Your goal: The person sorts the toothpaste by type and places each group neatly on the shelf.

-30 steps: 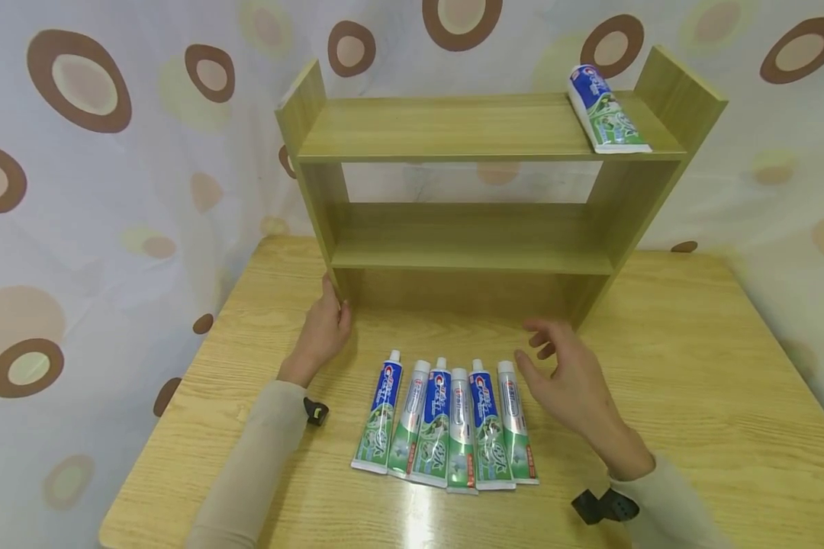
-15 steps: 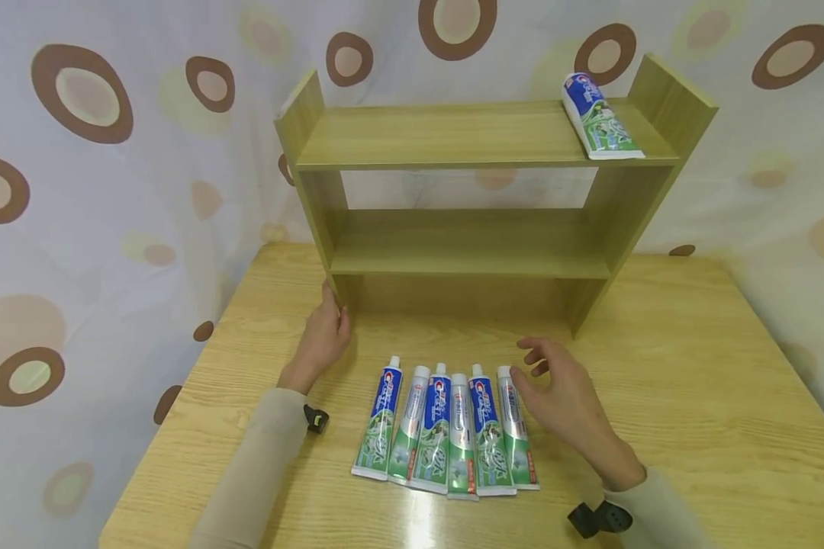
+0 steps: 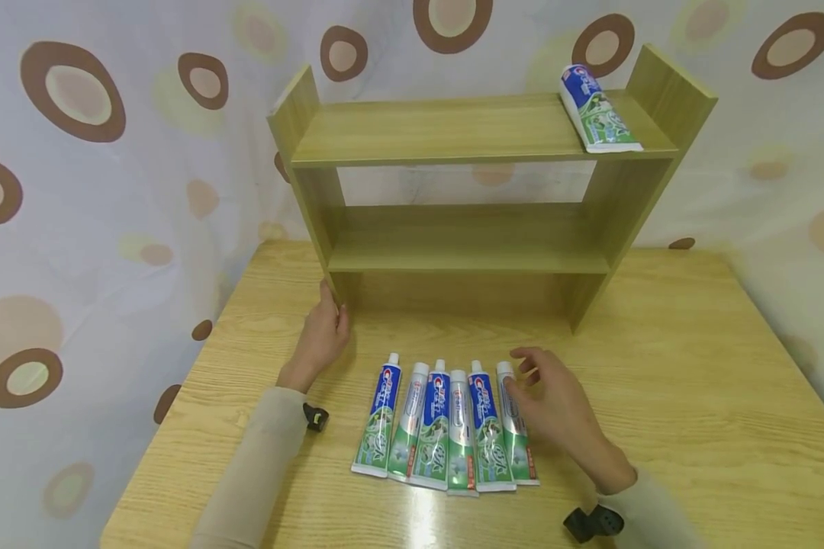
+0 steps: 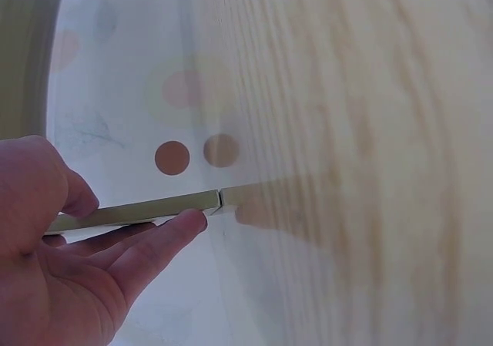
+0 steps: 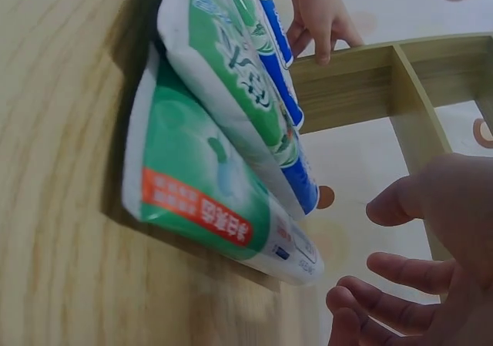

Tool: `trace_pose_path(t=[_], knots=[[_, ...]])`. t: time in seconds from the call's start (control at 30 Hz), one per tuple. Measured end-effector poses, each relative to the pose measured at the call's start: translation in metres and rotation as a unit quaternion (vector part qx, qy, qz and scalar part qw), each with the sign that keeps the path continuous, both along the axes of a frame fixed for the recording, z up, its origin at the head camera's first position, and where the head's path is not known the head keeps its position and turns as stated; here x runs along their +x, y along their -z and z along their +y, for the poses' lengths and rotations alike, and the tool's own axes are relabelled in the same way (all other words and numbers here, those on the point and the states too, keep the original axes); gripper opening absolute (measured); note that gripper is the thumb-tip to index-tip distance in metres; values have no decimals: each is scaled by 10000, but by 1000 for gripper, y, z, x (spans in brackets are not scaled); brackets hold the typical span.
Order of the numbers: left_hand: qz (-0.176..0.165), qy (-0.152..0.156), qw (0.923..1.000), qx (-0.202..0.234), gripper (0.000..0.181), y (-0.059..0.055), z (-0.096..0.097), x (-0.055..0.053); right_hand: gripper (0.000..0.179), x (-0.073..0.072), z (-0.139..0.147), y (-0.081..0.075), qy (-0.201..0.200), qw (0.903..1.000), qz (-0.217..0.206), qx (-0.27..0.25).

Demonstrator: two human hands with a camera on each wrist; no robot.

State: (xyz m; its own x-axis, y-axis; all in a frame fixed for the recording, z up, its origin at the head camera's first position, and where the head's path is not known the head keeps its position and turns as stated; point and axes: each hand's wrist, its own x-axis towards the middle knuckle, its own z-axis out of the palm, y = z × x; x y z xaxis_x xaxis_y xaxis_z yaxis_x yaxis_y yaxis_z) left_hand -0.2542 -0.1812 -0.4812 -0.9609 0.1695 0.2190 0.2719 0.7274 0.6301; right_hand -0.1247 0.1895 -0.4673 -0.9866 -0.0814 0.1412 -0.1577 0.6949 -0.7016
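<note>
My left hand (image 3: 320,341) holds the lower left side panel of a small wooden shelf (image 3: 439,131). In the left wrist view its thumb lies on one face of the panel (image 4: 158,206) and its fingers on the other. My right hand (image 3: 561,404) hovers at the cap end of the rightmost toothpaste tube (image 3: 519,450), silver and green. The right wrist view shows its thumb and fingers spread apart, near the white cap end of that tube (image 5: 196,180), with nothing between them. Blue-and-green toothpaste tubes (image 3: 489,438) alternate with silver-green tubes (image 3: 461,435) in a row, caps toward the shelf.
Another blue-and-green toothpaste tube (image 3: 599,110) lies on the shelf's top board at the right, its flat end at the front edge. The shelf stands on a wooden table (image 3: 700,381). A patterned curtain (image 3: 144,175) hangs behind and at the sides.
My right hand has moved down and slightly left, closer to the rightmost toothpaste tube. The left hand stays on the shelf's side panel. The tubes have not moved.
</note>
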Motion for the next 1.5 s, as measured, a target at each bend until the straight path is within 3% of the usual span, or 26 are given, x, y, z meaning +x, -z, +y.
trace_pose_path(t=[0.67,1.0,1.3,1.5], knots=[[-18,-33,9999,-109,65,1,1,0,47,9,-6,14,-105,9993,-275,222],[34,-30,9999,-120,64,1,0,0,60,9,-5,20,-206,9982,-387,404],[-79,-65,9998,-163,66,0,0,1,70,8,-6,15,-406,9955,-703,486],[-145,-3,9997,-190,67,0,-1,2,74,9,-11,13,-280,9932,-957,598]])
